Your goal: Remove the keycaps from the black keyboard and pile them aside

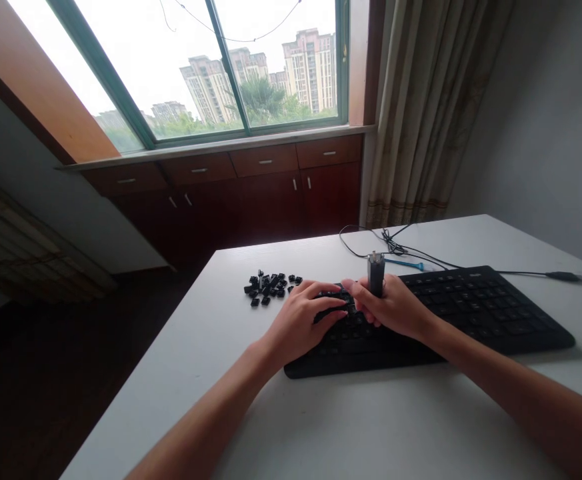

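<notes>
White table [381, 427] beneath a window [271, 60]. Black keyboard [491, 313]; loose keycaps [269, 287] beside it. Left hand [301, 323] spread flat on keys; right hand [395, 308] grips an upright grey tool [375, 273].

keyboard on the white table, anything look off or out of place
Yes. A scatter of loose black keycaps lies on the white table, off the left end of the black keyboard, so keys have come off it. The right hand holds a small dark upright tool over the keys; the left hand rests there too.
</notes>
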A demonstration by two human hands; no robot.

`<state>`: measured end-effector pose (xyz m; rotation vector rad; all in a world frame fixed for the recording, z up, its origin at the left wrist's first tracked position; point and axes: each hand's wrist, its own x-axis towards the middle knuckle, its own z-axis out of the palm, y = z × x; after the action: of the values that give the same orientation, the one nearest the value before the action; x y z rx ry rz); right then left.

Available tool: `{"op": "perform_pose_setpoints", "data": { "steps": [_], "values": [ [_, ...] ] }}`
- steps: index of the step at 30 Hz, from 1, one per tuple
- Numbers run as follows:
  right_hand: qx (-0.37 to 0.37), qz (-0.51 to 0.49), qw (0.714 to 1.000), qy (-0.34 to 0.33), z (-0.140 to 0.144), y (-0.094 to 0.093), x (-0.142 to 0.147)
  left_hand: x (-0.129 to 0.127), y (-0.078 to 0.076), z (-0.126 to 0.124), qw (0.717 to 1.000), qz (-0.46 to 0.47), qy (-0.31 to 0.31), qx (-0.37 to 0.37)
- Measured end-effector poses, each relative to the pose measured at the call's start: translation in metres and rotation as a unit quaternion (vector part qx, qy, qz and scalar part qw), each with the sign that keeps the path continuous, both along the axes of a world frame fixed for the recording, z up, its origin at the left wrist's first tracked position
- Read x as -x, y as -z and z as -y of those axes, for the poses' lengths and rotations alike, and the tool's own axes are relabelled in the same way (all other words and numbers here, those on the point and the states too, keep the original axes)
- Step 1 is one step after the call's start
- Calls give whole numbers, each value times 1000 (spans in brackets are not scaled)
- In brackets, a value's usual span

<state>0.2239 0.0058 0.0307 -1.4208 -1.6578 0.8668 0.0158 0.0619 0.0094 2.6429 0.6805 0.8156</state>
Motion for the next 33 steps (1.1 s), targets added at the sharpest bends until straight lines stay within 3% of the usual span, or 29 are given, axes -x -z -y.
{"op": "perform_pose_setpoints", "data": {
  "steps": [6,13,18,27,33],
  "values": [
    [6,-58,997,-50,-2,3,0,1,0,2,1000,-9,1,5],
    [-21,-27,996,-84,-2,4,-3,0,-2,3,1000,-10,3,10],
    [-71,63,994,-54,-3,2,-3,1,1,2,1000,2,8,8],
    [-79,104,991,-3,-13,1,3,0,3,0,1000,13,24,-2],
    [-18,67,997,-13,-22,-6,12,-1,3,0,1000,7,22,-3]
  ]
}}
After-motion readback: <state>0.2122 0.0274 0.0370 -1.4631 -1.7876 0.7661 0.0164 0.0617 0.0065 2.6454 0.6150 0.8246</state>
